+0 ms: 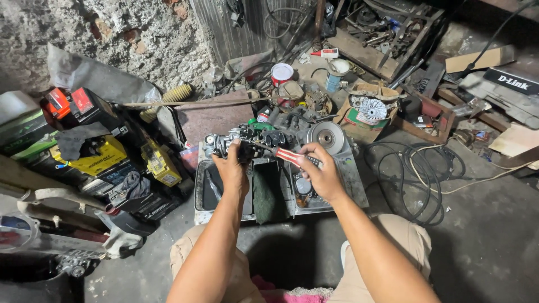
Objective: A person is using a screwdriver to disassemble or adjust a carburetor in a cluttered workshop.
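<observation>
Gripping a small dark engine part point(238, 147) with the left hand point(233, 168), fingers wrapped tight round it, held just above the far rim of the metal tray point(353, 185). Right hand point(323, 177) is closed around a red-and-white striped screwdriver point(289, 156), tip angled left onto the part. Risks, my read: part is held in the air, not braced, so a hard push could make the tip skip off and jab the left fingers, or knock loose bits into the tray's dark compartments where they'd be hard to spot. Silver pulley disc point(327, 136) sits just beyond the right knuckles; a slip that way would hit it. Room is tight: batteries and boxes point(98, 151) crowd the left, a cardboard box with a fan wheel point(370, 110) sits at the far right, black and white cables point(415, 174) coil on the floor beside the tray's right edge and could snag an elbow. Only open space is the concrete floor near the knees point(393, 235).
</observation>
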